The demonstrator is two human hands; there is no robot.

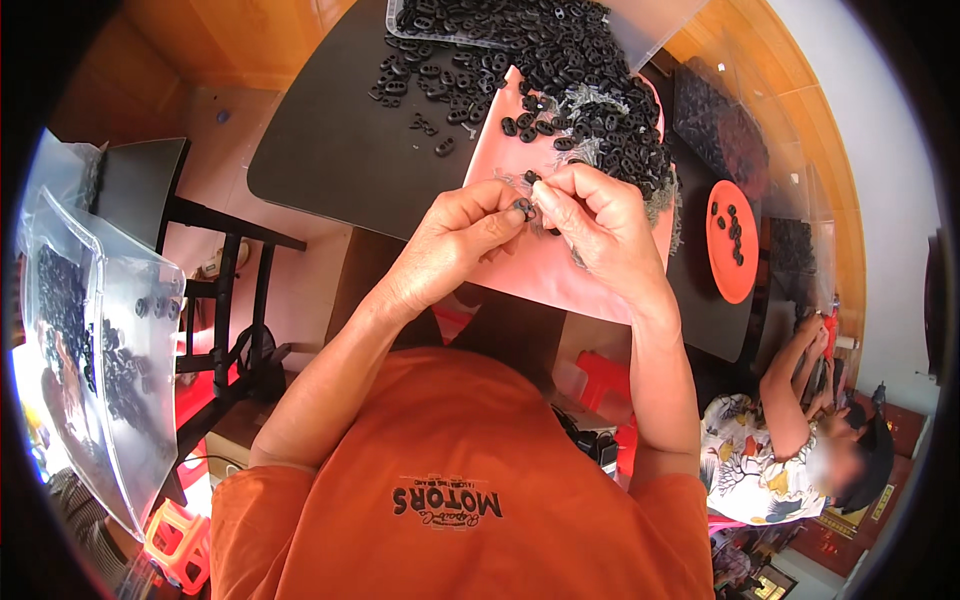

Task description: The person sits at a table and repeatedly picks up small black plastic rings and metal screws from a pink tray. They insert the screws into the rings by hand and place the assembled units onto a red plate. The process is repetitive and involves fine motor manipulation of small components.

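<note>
Over a pink sheet [505, 255] on the dark table, both hands meet at their fingertips. My left hand [440, 245] is closed in a pinch on a small black oval piece with two holes [523, 208]. My right hand [605, 225] is pinched too, with another small black piece [532, 177] at its thumb and index tips. Just beyond the hands lies a heap of similar black two-hole pieces [625, 130]. Thin grey bits [590, 100], too fine to make out singly, are mixed among them.
More black pieces spill from a clear plastic tub [440, 40] across the dark table [330, 130]. An orange-red plate [733, 270] holds several pieces at right. Another clear tub [110, 330] stands at left. A person in a patterned shirt [755, 455] sits at far right.
</note>
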